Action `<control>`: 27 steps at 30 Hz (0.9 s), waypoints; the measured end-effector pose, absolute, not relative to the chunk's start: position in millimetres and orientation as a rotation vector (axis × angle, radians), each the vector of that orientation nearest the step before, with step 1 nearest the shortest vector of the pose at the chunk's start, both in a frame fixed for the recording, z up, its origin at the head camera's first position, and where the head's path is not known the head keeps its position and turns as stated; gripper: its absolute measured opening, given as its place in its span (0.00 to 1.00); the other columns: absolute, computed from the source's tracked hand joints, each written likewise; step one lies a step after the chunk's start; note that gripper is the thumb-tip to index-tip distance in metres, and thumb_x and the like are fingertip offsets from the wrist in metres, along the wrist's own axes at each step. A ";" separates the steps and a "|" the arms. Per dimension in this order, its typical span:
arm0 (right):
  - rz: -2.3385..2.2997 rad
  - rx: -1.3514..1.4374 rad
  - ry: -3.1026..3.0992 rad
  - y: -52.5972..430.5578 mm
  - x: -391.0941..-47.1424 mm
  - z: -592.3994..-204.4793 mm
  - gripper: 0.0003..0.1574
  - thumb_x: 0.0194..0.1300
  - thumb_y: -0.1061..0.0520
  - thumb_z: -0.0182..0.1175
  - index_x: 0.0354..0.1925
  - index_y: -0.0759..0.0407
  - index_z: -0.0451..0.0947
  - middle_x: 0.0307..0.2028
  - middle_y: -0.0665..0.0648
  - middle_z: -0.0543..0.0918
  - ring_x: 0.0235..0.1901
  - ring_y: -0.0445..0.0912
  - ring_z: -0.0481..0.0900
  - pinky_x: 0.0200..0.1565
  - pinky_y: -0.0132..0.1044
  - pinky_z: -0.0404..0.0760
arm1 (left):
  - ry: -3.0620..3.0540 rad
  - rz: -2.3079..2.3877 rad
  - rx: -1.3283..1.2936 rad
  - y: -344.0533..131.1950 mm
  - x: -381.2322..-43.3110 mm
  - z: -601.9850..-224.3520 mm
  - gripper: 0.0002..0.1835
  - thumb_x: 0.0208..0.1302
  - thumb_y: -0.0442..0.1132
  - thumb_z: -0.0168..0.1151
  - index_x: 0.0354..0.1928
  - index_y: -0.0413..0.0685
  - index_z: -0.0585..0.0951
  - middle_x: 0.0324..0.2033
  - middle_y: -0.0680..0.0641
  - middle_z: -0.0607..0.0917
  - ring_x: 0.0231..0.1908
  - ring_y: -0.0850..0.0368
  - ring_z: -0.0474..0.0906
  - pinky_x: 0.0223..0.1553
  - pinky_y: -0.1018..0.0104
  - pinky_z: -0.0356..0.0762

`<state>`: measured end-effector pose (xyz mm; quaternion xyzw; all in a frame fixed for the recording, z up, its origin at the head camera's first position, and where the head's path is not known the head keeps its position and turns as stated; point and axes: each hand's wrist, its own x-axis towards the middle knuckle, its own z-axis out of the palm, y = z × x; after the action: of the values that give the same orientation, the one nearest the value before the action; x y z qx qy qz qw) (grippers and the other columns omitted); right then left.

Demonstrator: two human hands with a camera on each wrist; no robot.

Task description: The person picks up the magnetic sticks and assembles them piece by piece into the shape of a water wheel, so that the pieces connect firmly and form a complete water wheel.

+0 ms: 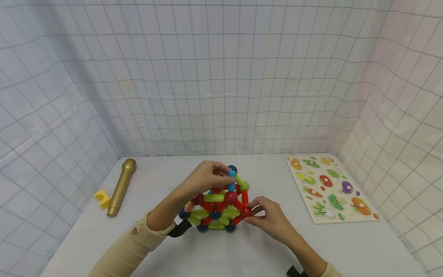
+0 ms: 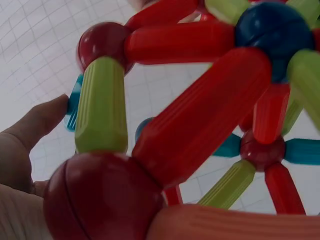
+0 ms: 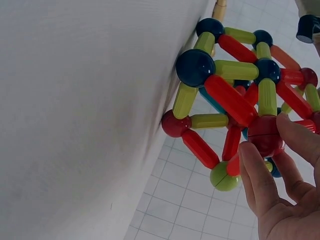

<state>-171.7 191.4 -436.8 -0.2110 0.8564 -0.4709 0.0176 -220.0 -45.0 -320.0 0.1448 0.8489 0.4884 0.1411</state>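
Note:
A structure of magnetic rods and balls in red, green and blue stands mid-table, its lower middle marked by a dark blue ball (image 1: 215, 215). My left hand (image 1: 202, 179) reaches over it, pinching a light blue rod (image 1: 231, 181) that stands upright above a red ball (image 1: 230, 198). In the left wrist view a finger touches this blue rod (image 2: 73, 102), partly hidden behind a green rod (image 2: 102, 107). At the structure's right side, my right hand (image 1: 271, 217) grips a red corner ball (image 3: 265, 135) between thumb and fingers.
Left on the white table lie a gold microphone-shaped stick (image 1: 121, 188) and a notched yellow block (image 1: 102, 199). A vegetable puzzle board (image 1: 332, 192) lies to the right. Grid-patterned cloth (image 1: 221, 77) surrounds the table at the back and sides.

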 end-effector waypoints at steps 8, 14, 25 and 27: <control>-1.456 -0.633 2.668 190.4 -170.9 -434.4 0.18 0.56 0.56 0.71 0.44 0.53 0.76 0.43 0.53 0.84 0.42 0.47 0.85 0.39 0.32 0.85 | 2.565 1.232 0.380 -43.2 -224.1 -326.0 0.19 0.62 0.52 0.66 0.47 0.45 0.84 0.33 0.50 0.88 0.31 0.56 0.86 0.48 0.56 0.83; -1.447 -0.632 2.675 189.7 -171.1 -436.6 0.18 0.56 0.55 0.71 0.44 0.52 0.76 0.43 0.53 0.84 0.42 0.47 0.85 0.39 0.32 0.85 | 2.695 0.948 0.473 -38.0 -228.1 -330.4 0.18 0.65 0.51 0.60 0.23 0.48 0.86 0.19 0.49 0.84 0.21 0.58 0.78 0.25 0.70 0.72; -1.419 -0.646 2.682 191.7 -172.6 -435.1 0.19 0.57 0.53 0.71 0.45 0.52 0.77 0.43 0.52 0.84 0.42 0.46 0.84 0.39 0.31 0.85 | 2.891 0.872 0.451 -42.1 -217.7 -322.7 0.21 0.67 0.56 0.57 0.35 0.47 0.88 0.22 0.51 0.85 0.24 0.58 0.78 0.26 0.68 0.74; -1.413 -0.601 2.715 194.4 -171.4 -433.5 0.19 0.58 0.50 0.70 0.47 0.52 0.77 0.44 0.51 0.83 0.42 0.45 0.83 0.40 0.31 0.85 | 3.012 1.059 0.398 -53.8 -211.7 -324.2 0.21 0.69 0.56 0.56 0.43 0.48 0.87 0.31 0.49 0.88 0.33 0.56 0.82 0.35 0.63 0.81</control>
<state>-171.4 194.4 -433.5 -0.1925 0.8704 -0.4530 0.0110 -211.7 -53.8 -324.2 0.1237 0.9354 0.3289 -0.0382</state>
